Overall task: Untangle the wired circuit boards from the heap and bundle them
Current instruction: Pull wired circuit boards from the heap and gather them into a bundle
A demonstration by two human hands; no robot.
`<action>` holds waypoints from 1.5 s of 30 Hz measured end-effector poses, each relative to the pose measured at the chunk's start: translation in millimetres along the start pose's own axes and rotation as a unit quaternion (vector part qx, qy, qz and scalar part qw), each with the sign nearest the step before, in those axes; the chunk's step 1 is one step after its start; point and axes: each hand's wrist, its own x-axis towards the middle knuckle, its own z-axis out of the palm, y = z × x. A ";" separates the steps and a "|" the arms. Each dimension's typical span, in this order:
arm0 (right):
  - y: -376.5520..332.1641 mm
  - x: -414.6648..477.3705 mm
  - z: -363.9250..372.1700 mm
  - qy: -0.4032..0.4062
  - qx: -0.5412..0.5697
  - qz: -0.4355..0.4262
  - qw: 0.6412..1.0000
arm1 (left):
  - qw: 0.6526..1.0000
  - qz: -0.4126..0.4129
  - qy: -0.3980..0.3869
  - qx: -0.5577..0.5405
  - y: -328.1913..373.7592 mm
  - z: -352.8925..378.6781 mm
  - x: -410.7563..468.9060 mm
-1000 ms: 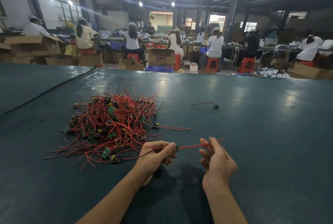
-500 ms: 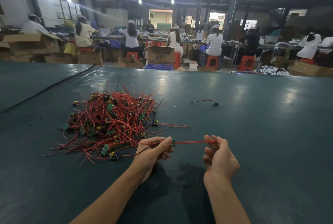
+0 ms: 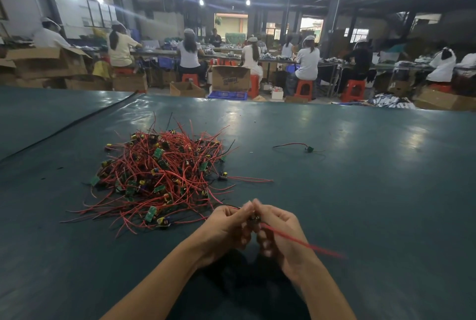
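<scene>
pinching small dark board (image 3: pixel 253 219), red wire (image 3: pixel 296 241) trailing right — both hands (image 3: pixel 226 229)

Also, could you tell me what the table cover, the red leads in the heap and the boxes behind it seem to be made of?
Table cover: probably vinyl or rubber sheet, dark teal, glossy; it mirrors the ceiling lamps. Red leads: likely plastic-insulated wire, smooth, holding springy curves. Boxes: brown cardboard, matte, some flaps folded open.
</scene>
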 end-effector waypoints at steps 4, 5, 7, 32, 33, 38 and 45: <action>0.3 0.7 4.4 -0.006 0.024 -0.022 0.999 | 0.996 0.016 0.089 0.014 0.5 1.7 3.9; 0.4 1.4 5.1 -0.002 0.023 -0.030 0.999 | 0.994 0.024 0.106 0.023 1.6 2.4 3.7; 0.0 1.4 7.2 0.010 0.026 -0.033 0.999 | 0.991 0.031 0.129 0.033 2.6 3.9 4.4; 14.7 3.1 23.9 0.191 0.141 -0.015 0.971 | 0.946 0.190 0.231 0.127 -6.6 14.5 4.0; 14.4 3.3 23.7 0.193 0.147 -0.012 0.970 | 0.944 0.192 0.229 0.139 -6.3 14.7 3.8; 11.2 -0.1 26.1 0.206 0.157 0.005 0.966 | 0.945 0.198 0.207 0.157 -3.7 15.5 2.8; 12.6 0.4 25.1 0.235 0.131 -0.017 0.963 | 0.944 0.194 0.184 0.196 -4.9 18.5 0.1</action>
